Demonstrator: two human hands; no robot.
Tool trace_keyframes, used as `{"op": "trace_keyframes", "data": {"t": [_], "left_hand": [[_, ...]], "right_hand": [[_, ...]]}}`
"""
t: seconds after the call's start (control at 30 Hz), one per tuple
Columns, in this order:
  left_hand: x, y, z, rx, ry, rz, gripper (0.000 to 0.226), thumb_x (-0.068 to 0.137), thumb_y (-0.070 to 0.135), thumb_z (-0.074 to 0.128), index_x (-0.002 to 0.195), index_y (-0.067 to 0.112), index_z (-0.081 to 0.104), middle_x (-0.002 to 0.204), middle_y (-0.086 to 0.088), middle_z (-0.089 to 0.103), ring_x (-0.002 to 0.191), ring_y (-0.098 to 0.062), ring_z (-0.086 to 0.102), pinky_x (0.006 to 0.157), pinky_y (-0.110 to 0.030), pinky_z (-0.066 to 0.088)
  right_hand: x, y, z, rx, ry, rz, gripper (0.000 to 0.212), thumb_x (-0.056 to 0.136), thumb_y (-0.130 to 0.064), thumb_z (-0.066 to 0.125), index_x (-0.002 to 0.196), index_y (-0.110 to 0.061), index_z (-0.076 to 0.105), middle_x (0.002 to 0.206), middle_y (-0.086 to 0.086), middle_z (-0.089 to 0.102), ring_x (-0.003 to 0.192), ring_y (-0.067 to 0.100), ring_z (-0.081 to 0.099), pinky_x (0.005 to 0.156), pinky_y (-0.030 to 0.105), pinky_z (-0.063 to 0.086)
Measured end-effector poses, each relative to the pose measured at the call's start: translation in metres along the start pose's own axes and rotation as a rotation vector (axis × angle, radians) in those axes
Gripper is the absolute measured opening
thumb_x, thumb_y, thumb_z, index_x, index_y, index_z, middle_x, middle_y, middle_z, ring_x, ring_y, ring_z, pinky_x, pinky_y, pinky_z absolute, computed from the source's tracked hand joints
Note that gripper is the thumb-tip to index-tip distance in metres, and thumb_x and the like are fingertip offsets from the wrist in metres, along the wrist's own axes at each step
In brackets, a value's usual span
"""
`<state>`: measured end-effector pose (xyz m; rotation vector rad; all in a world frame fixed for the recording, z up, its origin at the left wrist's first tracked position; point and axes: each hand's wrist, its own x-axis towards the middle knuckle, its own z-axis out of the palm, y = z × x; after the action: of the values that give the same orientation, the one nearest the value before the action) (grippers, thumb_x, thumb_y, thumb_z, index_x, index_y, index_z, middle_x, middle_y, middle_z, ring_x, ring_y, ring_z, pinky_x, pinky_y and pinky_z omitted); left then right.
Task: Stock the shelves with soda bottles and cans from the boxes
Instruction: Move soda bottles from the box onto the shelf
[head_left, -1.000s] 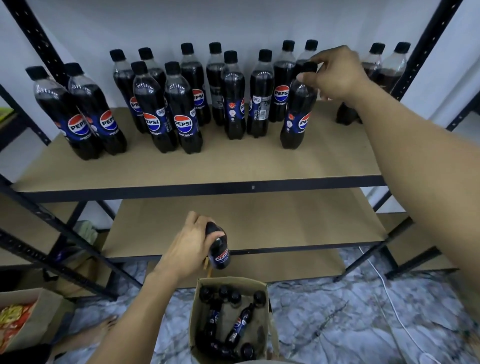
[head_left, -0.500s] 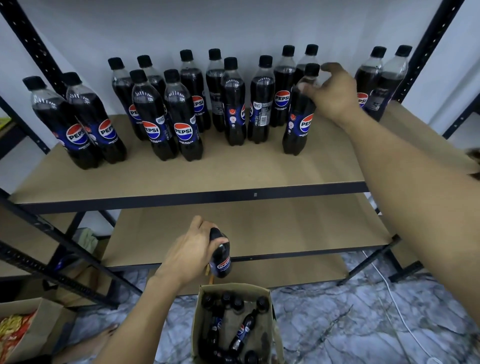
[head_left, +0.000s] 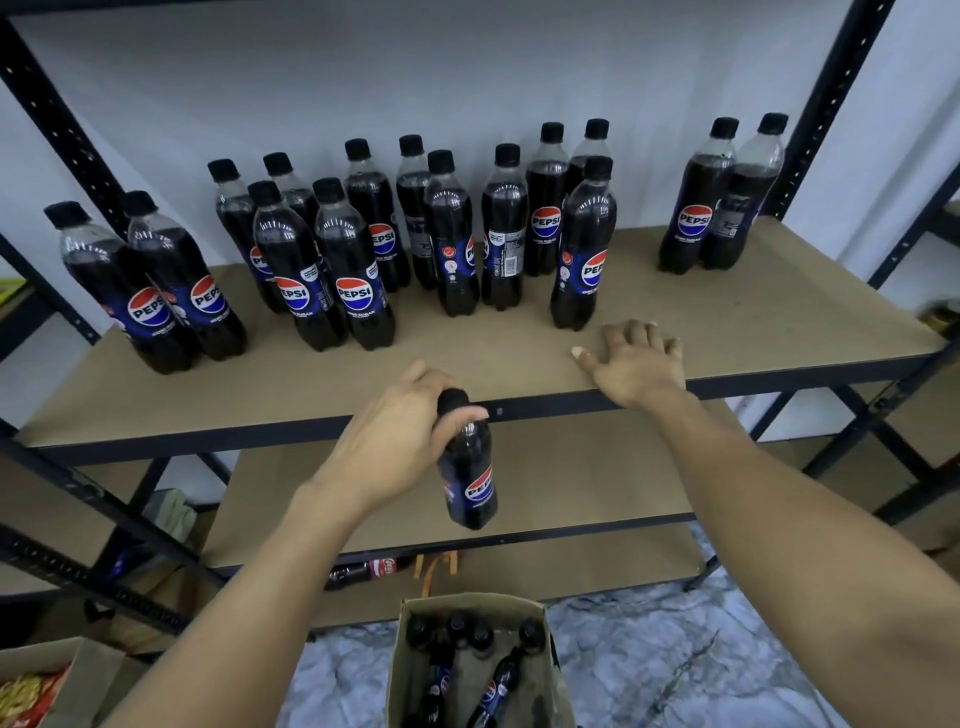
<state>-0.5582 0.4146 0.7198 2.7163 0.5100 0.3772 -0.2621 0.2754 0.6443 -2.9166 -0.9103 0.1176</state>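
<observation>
My left hand (head_left: 400, 441) grips a Pepsi bottle (head_left: 470, 478) by its neck and cap, holding it upright in front of the top shelf's front edge. My right hand (head_left: 636, 361) rests flat and empty on the top shelf board (head_left: 753, 322), just in front of the rightmost bottle of the middle group (head_left: 584, 249). Several Pepsi bottles stand on that shelf: a pair at the left (head_left: 156, 291), a large middle cluster (head_left: 353, 270) and a pair at the right (head_left: 722, 202). A cardboard box (head_left: 540, 618) on the floor below holds several more bottles.
Black metal uprights (head_left: 831, 109) frame the shelf. A lower shelf board (head_left: 597, 478) lies beneath. A red-labelled bottle (head_left: 363, 570) lies under the rack. Another open box (head_left: 47, 686) with snack packs sits at the bottom left. The floor is marbled tile (head_left: 675, 675).
My right hand let go of the bottle it set on the shelf and dropped onto the board near the front edge. My left hand lifted its bottle up from the box to shelf height.
</observation>
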Motion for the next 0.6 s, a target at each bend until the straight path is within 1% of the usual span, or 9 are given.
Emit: {"op": "trace_keyframes", "data": {"t": [0.13,0.23,0.3,0.33,0.37,0.47,0.5,0.53,0.6], "left_hand": [[0.035,0.023,-0.035,-0.021,0.065,0.065,0.051,0.087,0.069,0.045,0.101,0.022,0.063,0.097,0.01,0.049,0.086,-0.009,0.054,0.081,-0.032,0.049],[0.065,0.036,-0.059,-0.031,0.115,0.117,0.039,0.093,0.06,0.053,0.096,0.022,0.063,0.096,0.008,0.05,0.084,-0.005,0.052,0.073,-0.025,0.043],[0.086,0.045,-0.073,-0.009,0.157,0.143,0.038,0.095,0.057,0.054,0.093,0.02,0.063,0.093,0.008,0.05,0.081,-0.003,0.05,0.068,-0.017,0.037],[0.096,0.049,-0.079,0.004,0.177,0.151,0.038,0.096,0.057,0.053,0.09,0.02,0.062,0.091,0.008,0.051,0.08,-0.003,0.05,0.067,-0.016,0.036],[0.106,0.051,-0.084,0.013,0.192,0.154,0.04,0.096,0.057,0.052,0.088,0.019,0.062,0.089,0.007,0.052,0.078,-0.004,0.051,0.065,-0.018,0.037],[0.133,0.056,-0.093,0.029,0.207,0.157,0.047,0.097,0.059,0.051,0.087,0.015,0.065,0.084,-0.001,0.062,0.076,-0.016,0.06,0.066,-0.033,0.049],[0.141,0.056,-0.093,0.034,0.206,0.158,0.049,0.097,0.059,0.051,0.088,0.013,0.066,0.084,-0.002,0.064,0.075,-0.017,0.062,0.067,-0.037,0.052],[0.149,0.056,-0.093,0.038,0.203,0.16,0.05,0.097,0.059,0.051,0.089,0.012,0.066,0.084,-0.004,0.065,0.075,-0.018,0.062,0.068,-0.038,0.053],[0.165,0.053,-0.09,0.046,0.195,0.151,0.049,0.096,0.06,0.051,0.089,0.014,0.065,0.086,-0.004,0.063,0.076,-0.018,0.061,0.067,-0.038,0.051]], "right_hand": [[-0.003,0.0,0.0,-0.021,0.0,-0.003,0.085,0.092,-0.078,0.008,0.159,-0.028,0.023,0.167,0.015,0.012,0.155,0.034,0.004,0.122,0.058,0.006],[-0.003,0.0,-0.001,-0.034,-0.004,-0.004,0.082,0.092,-0.079,0.007,0.158,-0.033,0.022,0.167,0.015,0.011,0.155,0.033,0.003,0.122,0.058,0.006],[-0.003,0.001,-0.001,-0.037,0.001,-0.002,0.082,0.091,-0.079,0.007,0.158,-0.034,0.022,0.167,0.014,0.011,0.155,0.033,0.004,0.121,0.058,0.006],[-0.002,0.001,0.0,-0.036,0.004,-0.001,0.082,0.091,-0.08,0.008,0.158,-0.035,0.023,0.167,0.014,0.011,0.155,0.033,0.004,0.121,0.058,0.006],[-0.002,0.001,0.0,-0.033,0.005,0.0,0.082,0.091,-0.08,0.008,0.158,-0.035,0.023,0.167,0.014,0.011,0.155,0.033,0.004,0.121,0.058,0.006],[-0.002,0.002,-0.001,-0.031,0.002,0.002,0.081,0.09,-0.08,0.009,0.157,-0.037,0.022,0.168,0.014,0.011,0.155,0.033,0.004,0.121,0.058,0.006],[-0.001,0.002,-0.001,-0.027,0.001,0.0,0.08,0.09,-0.08,0.009,0.157,-0.038,0.022,0.168,0.014,0.011,0.155,0.033,0.004,0.121,0.058,0.005],[-0.001,0.002,-0.001,-0.022,-0.001,-0.001,0.08,0.09,-0.08,0.009,0.157,-0.038,0.022,0.168,0.014,0.011,0.155,0.033,0.004,0.121,0.058,0.005],[-0.001,0.003,0.0,-0.016,-0.003,-0.004,0.082,0.089,-0.081,0.008,0.157,-0.039,0.022,0.168,0.014,0.01,0.155,0.033,0.003,0.121,0.058,0.004]]}}
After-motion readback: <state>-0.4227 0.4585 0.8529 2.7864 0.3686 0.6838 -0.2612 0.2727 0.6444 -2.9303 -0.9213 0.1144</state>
